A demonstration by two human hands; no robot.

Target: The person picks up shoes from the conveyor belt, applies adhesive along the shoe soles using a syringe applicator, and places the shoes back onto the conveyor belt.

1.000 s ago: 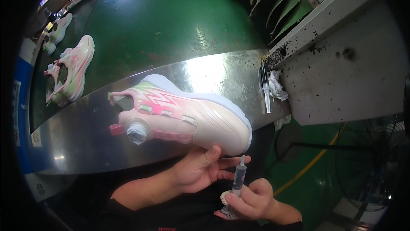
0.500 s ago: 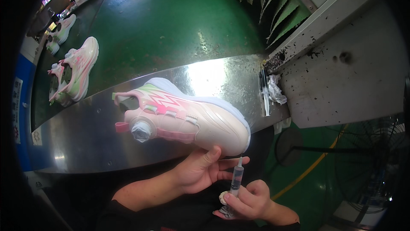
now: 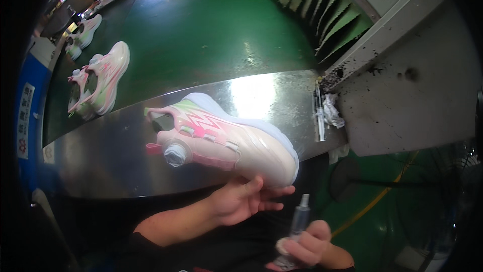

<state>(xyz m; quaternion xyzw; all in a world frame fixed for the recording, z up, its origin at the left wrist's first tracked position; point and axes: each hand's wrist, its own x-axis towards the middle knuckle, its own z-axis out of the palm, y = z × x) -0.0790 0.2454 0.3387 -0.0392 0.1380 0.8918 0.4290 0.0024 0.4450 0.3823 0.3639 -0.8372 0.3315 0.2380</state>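
Currently, the left hand [image 3: 240, 201] supports a pink and white shoe [image 3: 221, 143] from below, with its fingers [image 3: 274, 191] curled under the toe end of the sole in a loose, partly open grip. The shoe lies on its side above the polished metal ledge [image 3: 100, 156], toe toward the right, with the round dial closure [image 3: 175, 153] facing up. The right hand [image 3: 307, 247] is closed around a clear syringe-like applicator [image 3: 298, 221], held upright with its tip pointing up, just below and apart from the toe of the shoe. Behind the ledge runs a green conveyor belt [image 3: 211, 35], which carries a pair of matching shoes [image 3: 98, 83] at the left and another pair [image 3: 83, 33] farther back. A crumpled white rag [image 3: 332, 111] lies at the right end of the ledge, beside a grey, stained worktop [image 3: 402, 101].
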